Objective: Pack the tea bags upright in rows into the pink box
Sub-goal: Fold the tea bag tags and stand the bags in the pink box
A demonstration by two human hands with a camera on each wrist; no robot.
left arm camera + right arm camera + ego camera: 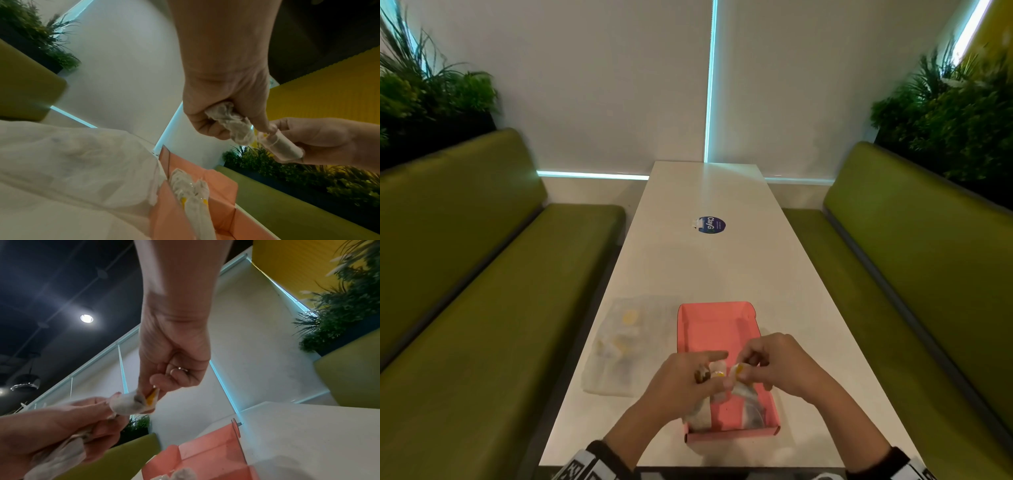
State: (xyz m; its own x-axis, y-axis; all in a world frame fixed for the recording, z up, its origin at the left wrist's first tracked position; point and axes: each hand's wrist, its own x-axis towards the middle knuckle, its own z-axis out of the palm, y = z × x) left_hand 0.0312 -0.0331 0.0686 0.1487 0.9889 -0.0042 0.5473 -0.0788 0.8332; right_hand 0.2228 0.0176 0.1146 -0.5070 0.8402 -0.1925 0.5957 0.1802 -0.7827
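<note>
separating one tea bag from the bunch, over the pink box

i'm mid-pack, by my reading: a few tea bags already stand against the left wall of the pink box, and some more lie at its near right corner, though i cannot tell whether those are upright. the box sits on the white bench, with a clear bag of spare tea bags lying just beside it on the left.

my left hand hovers over the near half of the box, fingers curled round a crumpled bunch of tea bags, index finger stretched toward the other hand. my right hand meets it from the right, thumb and fingers pinching a single tea bag with a yellow tag that touches the bunch. both wrists are raised off the bench, palms angled down.

next, i judge, the right hand needs to pull that one bag free, turn it tag-up and lower it beside the standing ones. the paper is soft, so a light pinch seems wise, and the strings may snag each other.
</note>
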